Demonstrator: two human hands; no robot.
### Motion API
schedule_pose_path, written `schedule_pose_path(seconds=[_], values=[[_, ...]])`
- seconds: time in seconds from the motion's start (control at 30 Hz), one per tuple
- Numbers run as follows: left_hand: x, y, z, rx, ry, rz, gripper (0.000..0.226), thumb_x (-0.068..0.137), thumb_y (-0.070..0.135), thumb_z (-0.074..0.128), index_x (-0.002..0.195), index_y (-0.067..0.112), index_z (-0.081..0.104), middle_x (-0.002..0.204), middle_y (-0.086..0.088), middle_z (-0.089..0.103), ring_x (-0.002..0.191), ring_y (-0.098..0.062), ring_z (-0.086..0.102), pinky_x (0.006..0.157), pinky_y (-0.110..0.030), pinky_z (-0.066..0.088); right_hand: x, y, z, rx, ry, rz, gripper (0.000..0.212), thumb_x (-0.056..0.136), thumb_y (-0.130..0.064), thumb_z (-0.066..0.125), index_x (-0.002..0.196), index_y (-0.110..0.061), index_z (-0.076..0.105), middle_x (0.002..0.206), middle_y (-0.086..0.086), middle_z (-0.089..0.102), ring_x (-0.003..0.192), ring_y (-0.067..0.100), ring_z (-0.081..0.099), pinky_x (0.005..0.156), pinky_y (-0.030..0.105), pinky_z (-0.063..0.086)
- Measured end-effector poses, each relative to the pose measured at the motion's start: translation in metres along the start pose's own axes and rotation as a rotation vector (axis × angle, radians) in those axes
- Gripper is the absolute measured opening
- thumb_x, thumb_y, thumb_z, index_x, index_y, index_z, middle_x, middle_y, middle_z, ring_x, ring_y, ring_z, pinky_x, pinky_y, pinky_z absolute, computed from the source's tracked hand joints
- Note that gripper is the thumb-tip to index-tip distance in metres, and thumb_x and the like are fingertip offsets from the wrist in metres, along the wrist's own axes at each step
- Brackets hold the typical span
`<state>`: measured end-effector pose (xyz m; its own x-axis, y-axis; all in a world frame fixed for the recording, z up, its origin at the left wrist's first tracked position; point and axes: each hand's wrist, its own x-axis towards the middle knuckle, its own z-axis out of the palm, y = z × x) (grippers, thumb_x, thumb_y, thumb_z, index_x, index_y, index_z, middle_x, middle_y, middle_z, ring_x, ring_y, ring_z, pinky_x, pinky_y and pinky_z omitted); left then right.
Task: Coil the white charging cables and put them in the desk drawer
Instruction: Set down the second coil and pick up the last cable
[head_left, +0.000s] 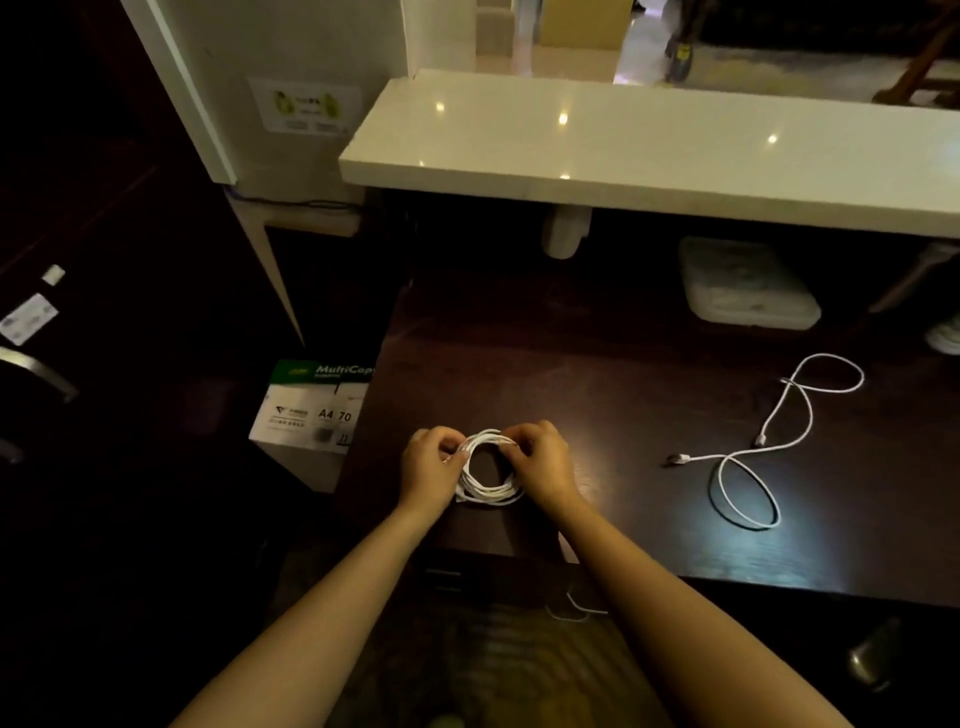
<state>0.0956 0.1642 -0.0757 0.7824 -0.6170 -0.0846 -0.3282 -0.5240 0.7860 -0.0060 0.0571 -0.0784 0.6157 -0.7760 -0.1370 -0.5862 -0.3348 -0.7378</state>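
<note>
A white charging cable wound into a small coil (487, 486) sits just above the dark wooden desk (597, 395) near its front edge. My left hand (431, 467) pinches the coil's left side and my right hand (545, 462) pinches its top right. A second white cable (763, 447) lies loose in open loops on the desk to the right, with both plugs showing. Below the desk's front edge, between my forearms, a dark drawer front (467, 577) shows, with a short piece of white cable (576, 610) beside it.
A white stone counter (649, 150) overhangs the back of the desk. A white lidded box (748, 283) rests beneath it at the right. On the floor to the left stands a box of A4 paper (311, 410). A metal object (872, 660) is at lower right.
</note>
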Motion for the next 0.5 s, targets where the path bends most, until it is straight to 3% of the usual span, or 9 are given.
schedule_pose_path(seconds=[0.13,0.3,0.4,0.5], values=[[-0.001,-0.005,0.001,-0.018,-0.010,0.027,0.014,0.080,0.003,0.066,0.094,0.003,0.067,0.090,-0.006,0.057,0.075,-0.013,0.053,0.063,-0.008,0.038,-0.005,0.005,0.005,0.057,0.005,-0.027,0.019,0.086,-0.016,0.063,0.103,-0.011,0.068,0.097,-0.001,0.050,0.096,0.020,0.056,0.081,0.021,0.041],[0.004,0.005,-0.002,0.024,0.051,0.060,0.013,0.084,0.010,0.061,0.095,0.005,0.067,0.095,-0.014,0.061,0.083,-0.025,0.059,0.076,-0.029,0.046,0.001,0.009,-0.020,0.141,-0.044,0.030,0.031,0.086,-0.024,0.064,0.113,-0.009,0.063,0.108,0.008,0.059,0.089,0.013,0.056,0.075,0.013,0.037],[0.008,0.034,0.000,0.040,0.032,0.130,0.015,0.086,0.009,0.056,0.097,0.008,0.066,0.093,-0.007,0.060,0.092,-0.027,0.058,0.081,-0.032,0.046,0.000,0.028,-0.064,0.068,0.021,0.068,0.029,0.092,-0.019,0.054,0.118,-0.007,0.061,0.119,0.012,0.063,0.107,0.022,0.059,0.090,0.025,0.043],[0.005,0.071,0.023,0.044,-0.084,0.264,0.024,0.085,0.005,0.053,0.105,0.009,0.066,0.099,-0.008,0.066,0.096,-0.025,0.058,0.085,-0.033,0.046,-0.006,0.062,-0.113,-0.098,0.123,0.064,0.032,0.088,-0.002,0.048,0.116,-0.005,0.063,0.117,0.015,0.066,0.111,0.029,0.060,0.097,0.035,0.045]])
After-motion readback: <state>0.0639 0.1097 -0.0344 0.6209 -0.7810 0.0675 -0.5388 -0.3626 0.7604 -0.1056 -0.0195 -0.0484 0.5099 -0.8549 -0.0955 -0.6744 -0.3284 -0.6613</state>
